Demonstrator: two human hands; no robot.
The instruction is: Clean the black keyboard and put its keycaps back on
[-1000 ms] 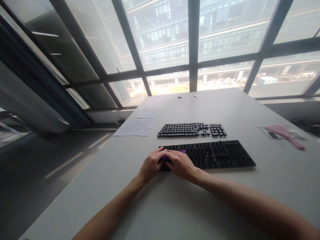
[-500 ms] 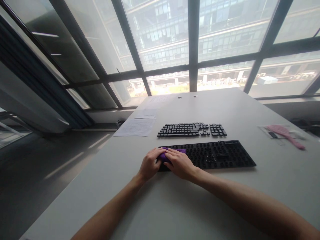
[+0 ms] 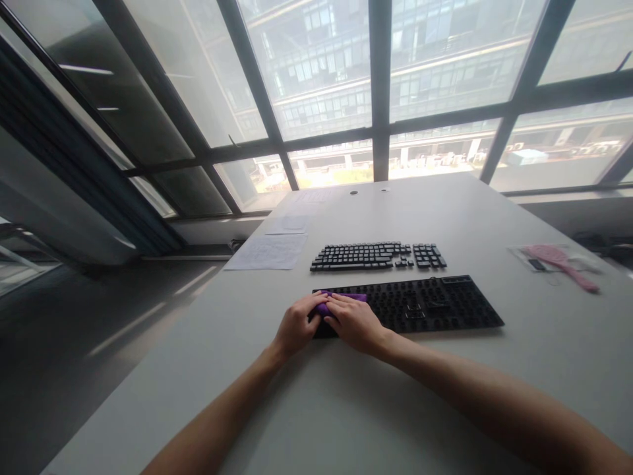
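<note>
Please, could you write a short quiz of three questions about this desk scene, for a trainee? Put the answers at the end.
1. True or false: the rows of black plastic keycaps lie farther from the person than the bare black keyboard base.
2. What lies under the left hand and the right hand? A) a small purple cloth B) a yellow sponge C) a white towel
3. Fill in: the pink long-handled brush lies on the white table at the person's ____ side.
Key: 1 true; 2 A; 3 right.
</note>
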